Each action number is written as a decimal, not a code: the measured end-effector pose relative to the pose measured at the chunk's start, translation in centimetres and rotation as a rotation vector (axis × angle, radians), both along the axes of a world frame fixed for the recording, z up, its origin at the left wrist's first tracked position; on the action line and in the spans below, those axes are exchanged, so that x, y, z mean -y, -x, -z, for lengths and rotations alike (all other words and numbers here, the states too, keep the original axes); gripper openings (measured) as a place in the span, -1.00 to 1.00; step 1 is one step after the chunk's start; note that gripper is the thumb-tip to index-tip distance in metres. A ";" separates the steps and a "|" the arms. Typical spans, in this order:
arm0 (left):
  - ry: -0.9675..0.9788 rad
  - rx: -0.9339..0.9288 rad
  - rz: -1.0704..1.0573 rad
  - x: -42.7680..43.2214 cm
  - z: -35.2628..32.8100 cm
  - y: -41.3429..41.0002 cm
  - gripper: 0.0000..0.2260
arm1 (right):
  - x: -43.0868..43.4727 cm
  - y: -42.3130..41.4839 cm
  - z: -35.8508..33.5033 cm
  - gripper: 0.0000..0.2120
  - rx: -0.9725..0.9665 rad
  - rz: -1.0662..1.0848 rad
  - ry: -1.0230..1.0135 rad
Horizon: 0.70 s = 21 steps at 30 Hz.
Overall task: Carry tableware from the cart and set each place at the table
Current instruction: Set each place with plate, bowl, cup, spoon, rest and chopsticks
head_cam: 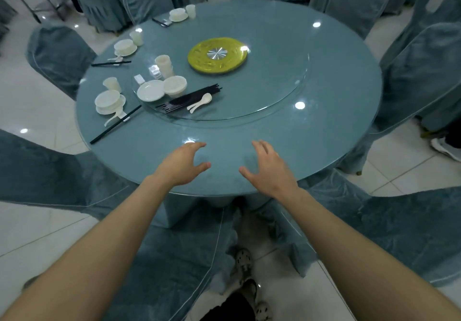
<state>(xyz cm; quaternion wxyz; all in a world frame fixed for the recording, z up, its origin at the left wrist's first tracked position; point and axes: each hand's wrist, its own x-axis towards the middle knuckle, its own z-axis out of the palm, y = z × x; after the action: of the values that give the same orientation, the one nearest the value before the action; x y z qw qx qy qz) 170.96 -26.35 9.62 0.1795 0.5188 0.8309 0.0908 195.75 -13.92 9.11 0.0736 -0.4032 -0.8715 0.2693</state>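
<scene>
Both hands are empty. The left hand (183, 162) and the right hand (268, 168) hang over the near edge of the round table (336, 96). Their fingers are spread and a little bent, and they hold nothing. I cannot tell if the fingertips touch the cloth. Three places look set along the left side of the table: a near place (109, 101), a middle place (124, 46) and a far place (178, 14). Each one has a white bowl on a plate, a cup, and black chopsticks beside it. The spot right under the hands has no dishes on it, so I think this is the next place to set. The spare things wait on the glass turntable (274, 84), up and to the left of the hands, well apart from them. There is a stack of cups (164, 65), a stack of bowls (175, 86) just beside a stack of plates (150, 90), a bunch of black chopsticks (189, 97), and some white spoons (200, 101) lying against the chopsticks. Small white rests (139, 79) sit behind the plates. A yellow disc (217, 55) sits in the middle of the glass. The next move, I think, is to reach forward and left, or to turn the glass so the dishes come closer. Then one plate and one bowl can be picked up and brought to the bare spot. The left hand is nearer to the pile. The stacks look smooth, so lifting just one off the top needs care.
</scene>
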 end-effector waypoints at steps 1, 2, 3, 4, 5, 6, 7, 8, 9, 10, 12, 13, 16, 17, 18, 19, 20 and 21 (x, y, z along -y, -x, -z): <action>0.000 0.005 -0.009 -0.6 0.4 0.4 -0.35 | -0.7 0.5 0.2 -0.15 0.007 -0.007 -0.005; 0.003 0.013 -0.021 -1.2 0.7 0.7 -0.35 | -1.4 1.0 0.4 -0.16 0.015 -0.014 -0.009; -0.002 0.021 -0.032 -1.9 1.0 1.1 -0.36 | -2.2 1.6 0.6 -0.16 0.025 -0.026 -0.014; -0.007 0.023 -0.038 -2.6 1.4 1.6 -0.37 | -3.0 2.2 0.9 -0.17 0.035 -0.038 -0.020; -0.009 0.026 -0.044 -3.3 1.8 2.0 -0.37 | -3.8 2.8 1.1 -0.17 0.048 -0.047 -0.020; -0.007 0.036 -0.055 -4.0 2.2 2.5 -0.37 | -4.6 3.5 1.3 -0.18 0.063 -0.054 -0.015; -0.005 0.045 -0.066 -4.6 2.5 3.0 -0.38 | -5.3 4.2 1.5 -0.18 0.079 -0.063 -0.011; 0.000 0.053 -0.075 -5.1 2.7 3.5 -0.38 | -6.0 5.0 1.7 -0.18 0.093 -0.078 -0.011; 0.007 0.058 -0.087 -5.5 3.0 4.3 -0.38 | -6.6 6.0 1.9 -0.18 0.108 -0.099 -0.011; 0.012 0.057 -0.099 -5.9 3.1 4.9 -0.38 | -7.2 6.9 2.0 -0.18 0.119 -0.113 -0.010; 0.025 0.057 -0.126 -6.5 3.4 6.5 -0.38 | -8.1 8.9 2.3 -0.18 0.136 -0.135 -0.006; 0.031 0.058 -0.140 -6.7 3.5 7.3 -0.37 | -8.5 9.9 2.5 -0.18 0.139 -0.146 -0.009; 0.048 0.076 -0.188 -6.8 4.1 9.8 -0.37 | -9.2 12.7 3.3 -0.19 0.134 -0.179 -0.008; 0.052 0.077 -0.202 -6.6 4.3 10.4 -0.37 | -9.3 13.4 3.6 -0.20 0.134 -0.193 -0.002; 0.060 0.075 -0.221 -6.5 4.6 11.1 -0.37 | -9.4 14.2 3.9 -0.20 0.140 -0.210 0.008; 0.067 0.075 -0.245 -6.4 4.9 11.9 -0.37 | -9.6 15.2 4.3 -0.20 0.149 -0.232 0.010; 0.075 0.075 -0.259 -6.3 5.1 12.4 -0.37 | -9.8 15.8 4.7 -0.21 0.156 -0.248 0.010; 0.080 0.075 -0.272 -6.2 5.2 12.8 -0.37 | -10.0 16.3 5.0 -0.21 0.157 -0.260 0.015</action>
<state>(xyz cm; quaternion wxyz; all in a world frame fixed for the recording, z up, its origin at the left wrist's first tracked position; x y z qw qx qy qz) 158.17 -20.15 4.40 0.2167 0.3902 0.8892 0.1006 179.42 -3.92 4.10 -0.0333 -0.3074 -0.9174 0.2506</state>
